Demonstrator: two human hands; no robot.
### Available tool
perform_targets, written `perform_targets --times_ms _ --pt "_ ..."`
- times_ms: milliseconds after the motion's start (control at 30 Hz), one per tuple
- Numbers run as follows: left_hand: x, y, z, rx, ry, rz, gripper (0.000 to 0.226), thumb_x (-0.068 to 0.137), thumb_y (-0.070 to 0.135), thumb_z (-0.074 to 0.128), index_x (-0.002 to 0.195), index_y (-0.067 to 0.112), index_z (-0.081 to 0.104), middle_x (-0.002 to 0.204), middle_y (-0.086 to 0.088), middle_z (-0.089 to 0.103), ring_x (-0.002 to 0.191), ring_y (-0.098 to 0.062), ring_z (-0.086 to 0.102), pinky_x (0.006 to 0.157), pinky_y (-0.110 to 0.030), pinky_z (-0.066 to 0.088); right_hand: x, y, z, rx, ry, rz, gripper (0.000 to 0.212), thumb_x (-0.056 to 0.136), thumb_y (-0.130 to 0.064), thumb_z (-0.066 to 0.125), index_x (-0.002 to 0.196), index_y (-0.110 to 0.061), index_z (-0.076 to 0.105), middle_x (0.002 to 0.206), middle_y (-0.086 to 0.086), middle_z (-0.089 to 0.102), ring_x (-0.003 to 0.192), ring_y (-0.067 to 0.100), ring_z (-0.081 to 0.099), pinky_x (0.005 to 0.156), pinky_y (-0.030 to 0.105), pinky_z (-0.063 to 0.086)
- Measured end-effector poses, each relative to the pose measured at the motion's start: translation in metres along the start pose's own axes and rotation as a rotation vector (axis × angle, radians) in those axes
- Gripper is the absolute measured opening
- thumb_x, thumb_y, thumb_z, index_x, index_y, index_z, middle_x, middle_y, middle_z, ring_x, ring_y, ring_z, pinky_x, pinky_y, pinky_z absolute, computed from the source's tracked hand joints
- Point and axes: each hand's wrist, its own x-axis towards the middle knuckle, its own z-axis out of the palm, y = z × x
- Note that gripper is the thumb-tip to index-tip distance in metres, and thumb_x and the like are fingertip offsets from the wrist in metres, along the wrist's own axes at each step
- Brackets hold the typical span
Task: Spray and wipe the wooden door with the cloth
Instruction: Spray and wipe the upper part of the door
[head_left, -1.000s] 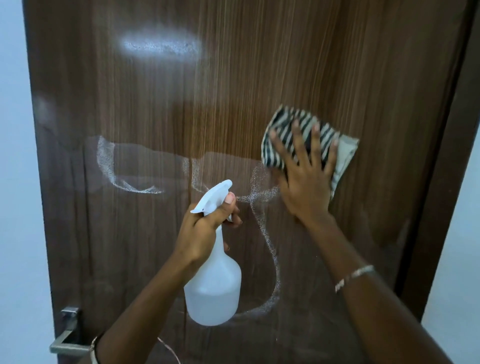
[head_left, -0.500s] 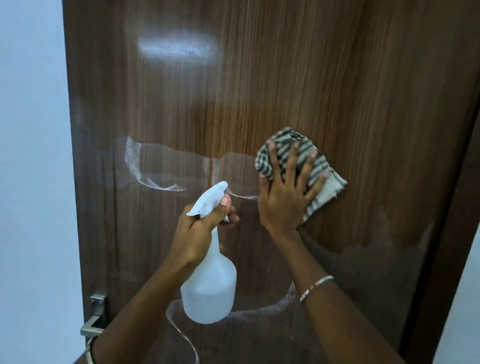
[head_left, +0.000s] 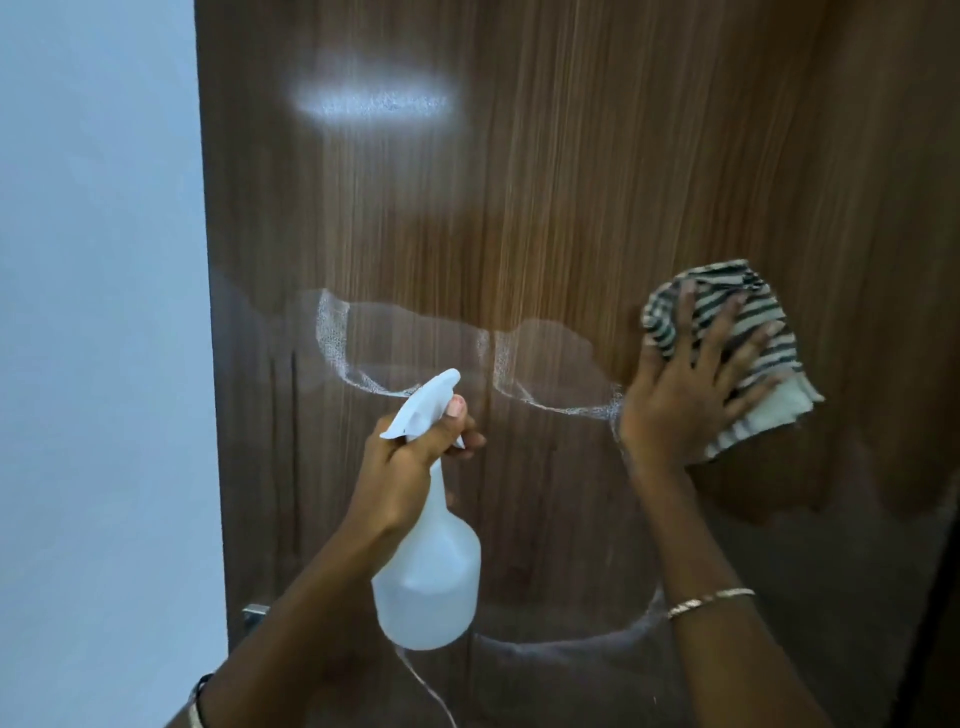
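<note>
Pressing flat against the dark brown wooden door (head_left: 571, 182), the right hand (head_left: 685, 395) had its fingers spread out straight over a crumpled black-and-white striped cloth (head_left: 758, 291). It pinned the cloth to the panel on the door's right side, about halfway up the head view. A pale, plain edge of the cloth stuck out below the outermost finger. Lower down, a thin silvery bracelet (head_left: 711, 600) sat across the right forearm.

The left hand (head_left: 410, 467) was curled round the neck of a translucent white plastic spray bottle (head_left: 431, 587). Its thumb lay up along the white trigger head and its fingers were wrapped round the front. The bottle hung upright below the fist, in front of the door's lower middle, with the nozzle aimed up and left toward the wood.

Between the two hands, whitish foamy streaks (head_left: 332, 338) curved across the door. One ran right up to the heel of the right hand. Below those lines the wood looked duller and damp; above them it was glossier. A bright oblong glare (head_left: 371, 101) shone high on the panel.

At the door's lower left edge a small metal handle (head_left: 254, 613) peeked out beside the left forearm. A pale bluish wall (head_left: 98, 312) filled everything left of the door. A wristband (head_left: 197, 701) showed on the left wrist at the bottom edge.
</note>
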Motion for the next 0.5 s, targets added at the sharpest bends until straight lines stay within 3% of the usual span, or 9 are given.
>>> perform_targets --times_ms 167,267,333,400,500 --pt "0.009 0.004 -0.013 -0.046 -0.032 0.019 0.032 0.096 0.039 0.055 0.098 0.010 0.069 0.088 -0.005 0.075 0.089 -0.018 0.073 0.059 -0.031 0.056 -0.046 -0.088 0.020 0.011 -0.079 -0.408 0.060 0.108 -0.051 0.037 0.164 -0.041 0.021 0.174 0.000 0.012 0.160 0.037 0.003 0.123 0.069 0.003" --pt "0.015 0.003 -0.016 -0.050 -0.051 0.009 0.030 0.098 0.037 0.054 0.101 0.010 0.068 0.090 -0.005 0.075 0.091 -0.019 0.073 0.058 -0.031 0.055 -0.045 -0.085 0.019 0.070 -0.198 -0.573 0.068 0.102 -0.041 0.048 0.164 -0.043 0.020 0.175 -0.006 0.007 0.161 0.027 -0.005 0.124 0.061 0.003" --pt "0.017 0.000 -0.019 -0.061 -0.070 0.000 0.032 0.097 0.040 0.056 0.101 0.010 0.068 0.090 -0.005 0.075 0.092 -0.019 0.073 0.057 -0.031 0.056 -0.030 -0.054 0.014 0.067 -0.227 -0.491 0.067 0.102 -0.052 0.040 0.164 -0.045 0.018 0.175 -0.006 0.005 0.161 0.026 -0.006 0.122 0.062 0.006" --pt "0.018 -0.003 -0.023 -0.058 -0.082 -0.011 0.037 0.094 0.047 0.062 0.101 0.012 0.067 0.090 -0.001 0.076 0.093 -0.019 0.072 0.057 -0.029 0.057 -0.015 -0.016 0.007 -0.011 -0.134 -0.283 0.065 0.103 -0.062 0.032 0.164 -0.044 0.019 0.175 -0.002 0.007 0.161 0.030 0.000 0.123 0.066 0.004" --pt "0.021 -0.004 -0.031 -0.065 -0.085 -0.016 0.043 0.087 0.053 0.059 0.102 0.013 0.067 0.090 0.000 0.076 0.092 -0.019 0.073 0.057 -0.027 0.056 -0.008 0.006 -0.002 0.026 -0.014 0.052 0.061 0.109 -0.060 0.018 0.164 -0.036 0.025 0.174 -0.002 0.012 0.161 0.031 0.002 0.123 0.069 0.007"
